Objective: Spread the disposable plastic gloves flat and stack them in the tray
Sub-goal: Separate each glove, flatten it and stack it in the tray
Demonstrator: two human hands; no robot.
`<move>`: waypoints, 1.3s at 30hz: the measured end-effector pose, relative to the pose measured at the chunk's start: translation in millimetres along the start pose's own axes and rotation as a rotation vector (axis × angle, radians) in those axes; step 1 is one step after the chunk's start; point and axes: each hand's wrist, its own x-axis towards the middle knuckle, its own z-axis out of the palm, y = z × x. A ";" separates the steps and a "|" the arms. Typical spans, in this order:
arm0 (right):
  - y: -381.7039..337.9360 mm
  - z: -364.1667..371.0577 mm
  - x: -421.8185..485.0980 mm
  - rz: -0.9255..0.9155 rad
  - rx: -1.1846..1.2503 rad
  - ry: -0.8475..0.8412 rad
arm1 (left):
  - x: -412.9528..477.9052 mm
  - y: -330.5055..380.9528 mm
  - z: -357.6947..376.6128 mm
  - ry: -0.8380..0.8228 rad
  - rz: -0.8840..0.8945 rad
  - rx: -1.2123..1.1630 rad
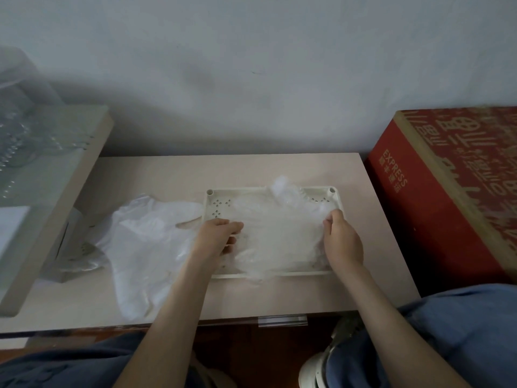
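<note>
A cream perforated tray (pixel 216 204) lies on the small beige table, right of centre. A clear plastic glove (pixel 279 236) is spread across the tray, its far end bunched up near the tray's back rim. My left hand (pixel 219 236) holds the glove's left edge with curled fingers. My right hand (pixel 342 242) pinches the glove's right edge at the tray's right side. A loose heap of several more clear gloves (pixel 142 247) lies on the table to the left of the tray.
A red cardboard box (pixel 447 191) marked EXPRESS stands right of the table. A raised glass-topped surface (pixel 56 169) with clear plastic wrap sits at the left. The grey wall runs behind. My knees in blue trousers are below the table's front edge.
</note>
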 end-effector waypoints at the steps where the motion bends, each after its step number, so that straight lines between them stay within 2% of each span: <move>1: -0.2 0.1 -0.3 -0.004 -0.015 0.000 | 0.9 0.0 -1.5 0.014 0.012 0.009; 9: 1.8 2.3 -0.5 -0.016 -0.082 0.022 | 4.1 -1.3 -8.8 0.103 0.093 0.180; 11: 4.4 4.9 -0.6 -0.014 -0.148 0.018 | -3.2 -0.1 -3.2 0.199 0.200 0.403; 12: 4.9 5.8 -0.6 -0.009 -0.170 0.007 | -7.4 -1.5 1.2 0.276 0.280 0.594; 14: 2.7 5.2 -1.2 -0.003 -0.177 -0.009 | -16.2 -5.0 12.2 0.384 0.548 0.903; 15: 0.7 4.7 -2.0 -0.011 -0.176 0.005 | -20.0 -4.7 19.4 0.382 0.686 0.972; 17: -4.0 3.8 -4.5 -0.067 -0.210 0.088 | -22.7 -7.9 33.0 0.195 0.827 1.126; 18: -6.7 3.1 -5.5 -0.112 -0.243 0.141 | -20.8 -13.8 38.4 0.064 0.838 1.244; 20: -12.6 2.6 -6.1 -0.236 -0.284 0.194 | -11.5 -29.3 43.1 -0.129 0.783 1.454; 21: -14.6 3.2 -6.1 -0.319 -0.300 0.160 | -6.4 -35.5 43.4 -0.192 0.723 1.510; 24: -17.0 13.2 -8.1 -0.511 -0.347 -0.177 | 4.9 -42.8 41.4 -0.285 0.595 1.522; 26: -12.5 20.9 -9.5 -0.444 -0.369 -0.395 | 4.8 -38.1 40.3 -0.294 0.573 1.559; 27: -12.2 21.6 -9.7 -0.410 -0.371 -0.428 | 3.8 -36.0 40.1 -0.274 0.595 1.557; 29: -19.1 16.1 -11.0 -0.403 -0.354 -0.370 | -0.5 -31.2 38.2 -0.169 0.736 1.483; 32: -47.0 2.6 -11.8 -0.430 -0.254 -0.303 | -8.4 -20.7 22.5 0.151 0.987 1.286; 33: -59.1 0.9 -12.8 -0.445 -0.222 -0.299 | -9.8 -19.1 11.5 0.264 1.011 1.230; 36: -90.6 1.0 -17.6 -0.463 -0.151 -0.334 | -17.9 -14.7 -15.2 0.437 0.893 1.093; 39: -118.6 9.4 -24.8 -0.491 -0.108 -0.396 | -27.2 -19.8 -43.9 0.483 0.560 1.102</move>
